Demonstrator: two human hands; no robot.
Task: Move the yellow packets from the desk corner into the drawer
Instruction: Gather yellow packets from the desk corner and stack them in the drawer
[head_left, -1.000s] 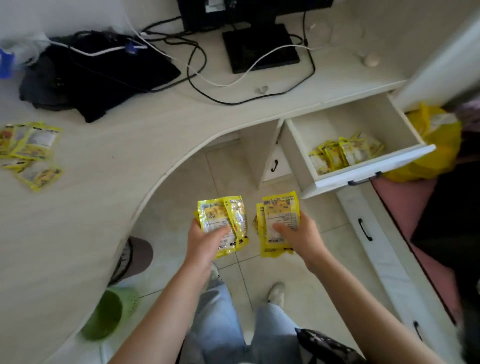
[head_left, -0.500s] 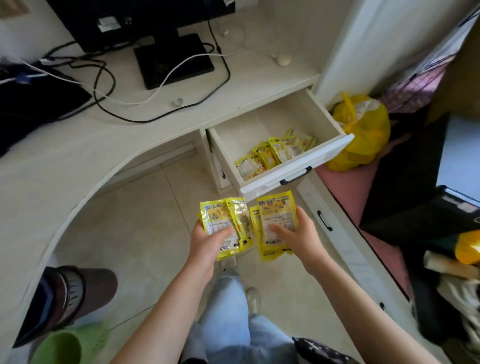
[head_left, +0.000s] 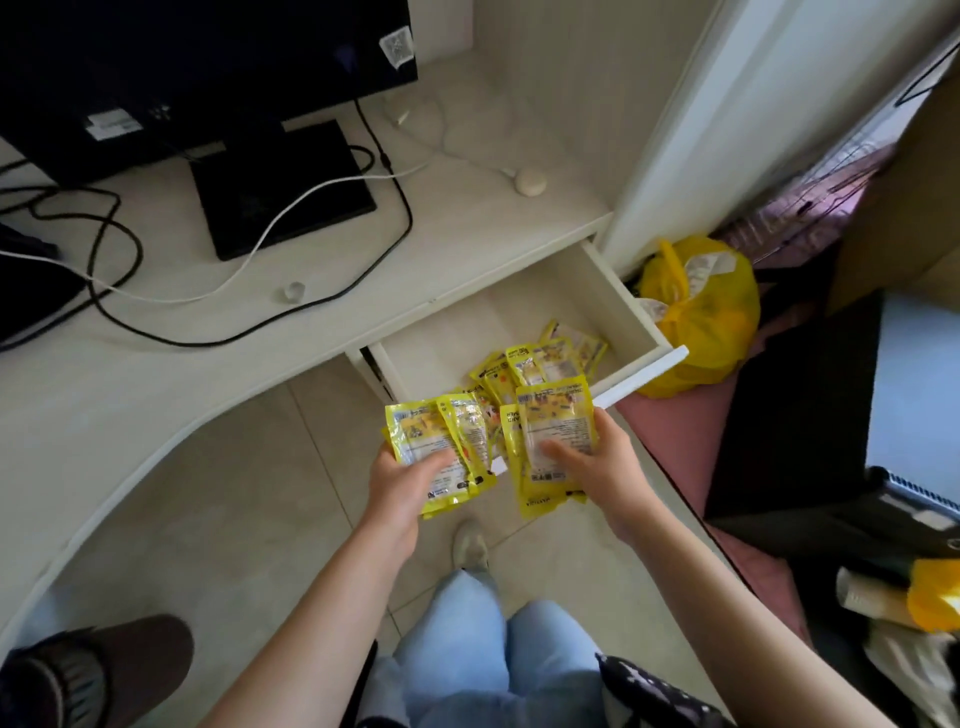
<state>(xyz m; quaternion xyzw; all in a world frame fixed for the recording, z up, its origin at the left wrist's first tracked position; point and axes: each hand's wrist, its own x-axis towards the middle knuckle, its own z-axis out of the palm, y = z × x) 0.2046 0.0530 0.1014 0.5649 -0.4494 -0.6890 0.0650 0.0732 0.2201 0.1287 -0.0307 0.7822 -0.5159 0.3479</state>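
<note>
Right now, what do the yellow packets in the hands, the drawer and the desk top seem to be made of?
The yellow packets look like glossy plastic film: they crinkle and catch highlights, with clear patches. The left hand and right hand each hold some in a grip. The drawer and desk top look like pale board with a matte, faint wood-grain laminate; solid wood cannot be ruled out.
</note>
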